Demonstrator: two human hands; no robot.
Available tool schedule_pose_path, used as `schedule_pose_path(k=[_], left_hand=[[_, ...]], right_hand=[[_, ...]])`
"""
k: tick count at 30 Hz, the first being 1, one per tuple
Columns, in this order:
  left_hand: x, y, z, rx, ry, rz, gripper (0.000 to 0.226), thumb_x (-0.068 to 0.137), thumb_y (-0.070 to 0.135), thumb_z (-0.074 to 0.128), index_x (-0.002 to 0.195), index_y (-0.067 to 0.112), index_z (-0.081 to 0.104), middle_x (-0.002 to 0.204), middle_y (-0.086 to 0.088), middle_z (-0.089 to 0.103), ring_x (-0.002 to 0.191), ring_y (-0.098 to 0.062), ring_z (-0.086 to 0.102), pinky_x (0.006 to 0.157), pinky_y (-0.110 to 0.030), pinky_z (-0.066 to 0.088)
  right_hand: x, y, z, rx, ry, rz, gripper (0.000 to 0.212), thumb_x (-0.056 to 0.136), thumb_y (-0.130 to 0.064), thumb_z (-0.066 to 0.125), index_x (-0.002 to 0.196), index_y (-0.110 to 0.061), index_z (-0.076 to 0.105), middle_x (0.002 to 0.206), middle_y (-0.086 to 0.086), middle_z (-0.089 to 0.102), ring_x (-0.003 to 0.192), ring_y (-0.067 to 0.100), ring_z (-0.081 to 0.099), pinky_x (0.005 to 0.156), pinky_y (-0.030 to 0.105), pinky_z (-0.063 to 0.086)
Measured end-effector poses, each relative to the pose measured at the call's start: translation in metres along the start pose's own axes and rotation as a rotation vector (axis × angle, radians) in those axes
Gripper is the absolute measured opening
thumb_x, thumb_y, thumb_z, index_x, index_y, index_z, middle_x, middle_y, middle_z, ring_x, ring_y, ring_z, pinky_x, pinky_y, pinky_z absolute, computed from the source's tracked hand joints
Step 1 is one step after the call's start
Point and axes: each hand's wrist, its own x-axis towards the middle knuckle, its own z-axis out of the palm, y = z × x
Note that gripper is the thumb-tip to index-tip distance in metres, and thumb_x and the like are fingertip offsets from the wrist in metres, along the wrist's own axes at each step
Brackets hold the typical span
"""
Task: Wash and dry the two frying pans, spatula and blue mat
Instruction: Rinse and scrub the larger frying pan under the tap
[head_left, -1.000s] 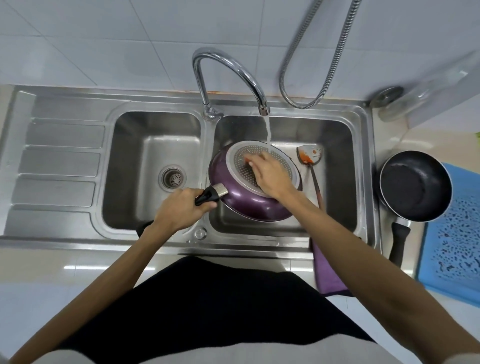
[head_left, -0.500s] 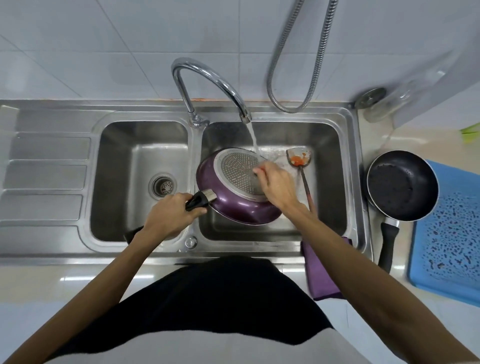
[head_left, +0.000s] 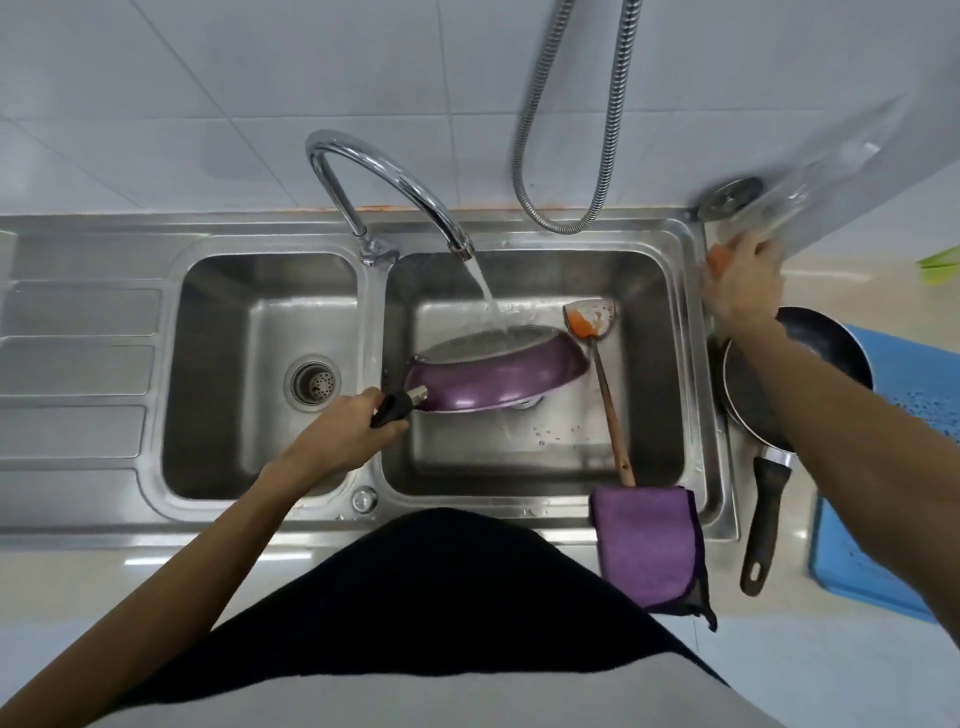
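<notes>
Under the tap (head_left: 395, 176), in the basin to its right, you hold the purple frying pan (head_left: 498, 371) base-up and tilted, and the running water strikes its base. Your left hand (head_left: 358, 431) is wrapped round the pan's black handle, just below the tap's foot. The pan looks stiff and fairly heavy, and its wet, glossy wall is likely slippery, so the handle is the sound hold.

Right of the tap's stream lies the spatula (head_left: 605, 395). Its blade, smeared orange, points to the back and its wooden handle runs toward you. It should be light and rigid, so lift it by the wood.

Far right of the tap, past the sink rim (head_left: 696, 364), the black frying pan (head_left: 831, 343) sits on the counter against the blue mat (head_left: 857, 561), which is probably limp and awkward when wet. Whether the pan overlaps the mat cannot be told. Above them your right hand (head_left: 743, 283) closes on a clear bottle (head_left: 779, 208), blurred, with something orange at its near end.

Surface and room: a stainless double sink with a drainboard left of the tap and white tiles behind it. A metal hose (head_left: 571, 156) hangs to the tap's right, and a purple cloth (head_left: 647, 545) is draped over the front rim.
</notes>
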Motion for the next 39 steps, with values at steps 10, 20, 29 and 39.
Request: schedule_pose_path(k=[10,20,29,39], left_hand=[[0.011,0.015,-0.006,-0.160,-0.080,-0.071,0.055,0.104,0.037,0.046,0.072,-0.006,0.059,0.058,-0.014,0.066,0.039,-0.025,0.061,0.036,-0.026,0.042],[0.001,0.016,0.012,-0.632,-0.227,-0.157,0.050,0.104,0.040,0.048,0.066,0.007,0.050,0.044,-0.002,0.039,0.035,-0.017,0.033,0.035,-0.022,0.030],[-0.017,0.003,0.046,-0.963,-0.324,-0.194,0.041,0.102,0.043,0.053,0.090,0.004,0.055,0.055,0.001,0.042,0.036,-0.011,0.029,0.034,-0.018,0.027],[-0.030,-0.003,0.049,-1.177,-0.383,-0.190,0.038,0.101,0.041,0.054,0.091,0.004,0.054,0.057,0.000,0.038,0.034,-0.008,0.027,0.030,-0.017,0.024]], right_hand=[[0.009,0.007,0.002,-0.162,-0.087,-0.020,0.082,0.092,-0.044,0.067,0.143,0.009,0.032,0.134,0.038,0.046,0.124,0.055,0.046,0.102,0.063,0.039],[-0.171,-0.120,-0.003,0.464,0.156,-0.635,0.013,0.096,-0.017,0.061,0.098,-0.006,0.067,0.093,0.010,0.067,0.088,0.032,0.061,0.082,0.047,0.051],[-0.199,-0.310,0.015,0.357,-0.312,-0.902,0.078,0.101,-0.031,0.059,0.158,0.004,0.019,0.165,0.022,0.020,0.154,0.033,0.017,0.125,0.035,0.012],[-0.185,-0.348,0.047,0.058,-0.351,-0.880,0.084,0.104,-0.036,0.050,0.159,0.002,-0.001,0.168,0.022,-0.002,0.157,0.033,-0.002,0.128,0.044,0.007]])
